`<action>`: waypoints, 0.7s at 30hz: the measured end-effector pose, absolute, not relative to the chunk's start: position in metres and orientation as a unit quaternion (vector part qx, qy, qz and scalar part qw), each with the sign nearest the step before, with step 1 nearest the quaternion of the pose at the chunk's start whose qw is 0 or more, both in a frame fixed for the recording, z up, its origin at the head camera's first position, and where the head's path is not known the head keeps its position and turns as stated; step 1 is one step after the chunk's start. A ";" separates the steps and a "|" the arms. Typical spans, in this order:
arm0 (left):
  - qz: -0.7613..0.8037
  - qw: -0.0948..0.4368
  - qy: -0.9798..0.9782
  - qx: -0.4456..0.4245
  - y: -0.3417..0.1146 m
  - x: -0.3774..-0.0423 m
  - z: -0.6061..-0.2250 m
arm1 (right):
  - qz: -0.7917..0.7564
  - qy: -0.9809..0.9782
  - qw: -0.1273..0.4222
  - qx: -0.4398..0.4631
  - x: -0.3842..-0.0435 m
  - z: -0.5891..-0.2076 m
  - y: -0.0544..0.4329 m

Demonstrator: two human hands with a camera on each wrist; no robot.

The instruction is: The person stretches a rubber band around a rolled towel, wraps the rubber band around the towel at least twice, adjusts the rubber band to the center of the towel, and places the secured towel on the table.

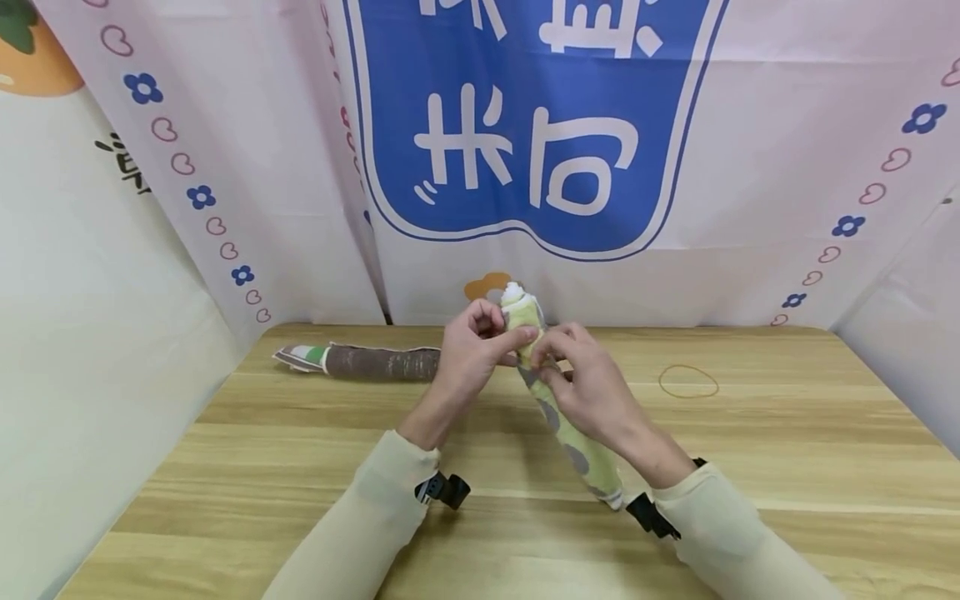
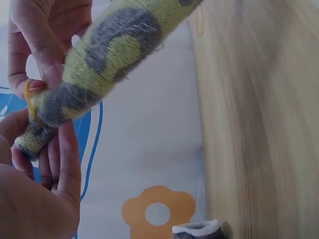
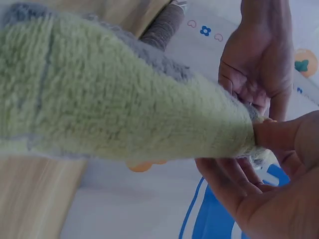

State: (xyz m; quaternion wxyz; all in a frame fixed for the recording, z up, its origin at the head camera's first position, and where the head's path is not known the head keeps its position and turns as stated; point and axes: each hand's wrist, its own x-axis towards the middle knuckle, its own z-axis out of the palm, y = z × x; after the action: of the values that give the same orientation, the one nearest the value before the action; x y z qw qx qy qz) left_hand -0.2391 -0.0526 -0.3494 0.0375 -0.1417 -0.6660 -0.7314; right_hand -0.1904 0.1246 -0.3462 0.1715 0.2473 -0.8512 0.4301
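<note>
Brown and rough-textured, a long cloth roll with a green-and-white end (image 1: 382, 363) lies parallel to the back edge of the pale wood-grain counter (image 1: 247, 467), towards its back left corner. It looks rolled up and set aside; no band can be made out on it.

Next comes the left hand (image 1: 468, 346), its fingers curled and pinching the narrow far end of a yellow-green knitted cloth roll with grey patches (image 1: 558, 425). This roll slants over the middle of the counter, its far end raised towards the back edge; whether its near end touches the surface, I cannot tell.

The right hand (image 1: 588, 383) works at the same far end, fingers bent close together. The left wrist view shows a fingertip hooked in a thin orange elastic band (image 2: 29, 103), which passes round the roll near its tip.

So the rolling seems done and the banding of this end partly done: the band is on but not yet let go. The near end shows no band. Farther right, a loose yellow-brown elastic band (image 1: 687, 397) lies unused towards the back right corner.
</note>
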 end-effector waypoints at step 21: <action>-0.733 0.035 -0.661 -0.158 -0.053 -0.238 -0.348 | 0.437 -0.861 0.127 0.229 -0.192 -0.341 0.129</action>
State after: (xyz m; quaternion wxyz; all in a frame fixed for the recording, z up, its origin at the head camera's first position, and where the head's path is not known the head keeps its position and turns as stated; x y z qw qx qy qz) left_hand -0.2383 -0.0529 -0.3484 0.0350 -0.1581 -0.6611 -0.7327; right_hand -0.1919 0.1288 -0.3413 0.1275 0.2288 -0.8606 0.4367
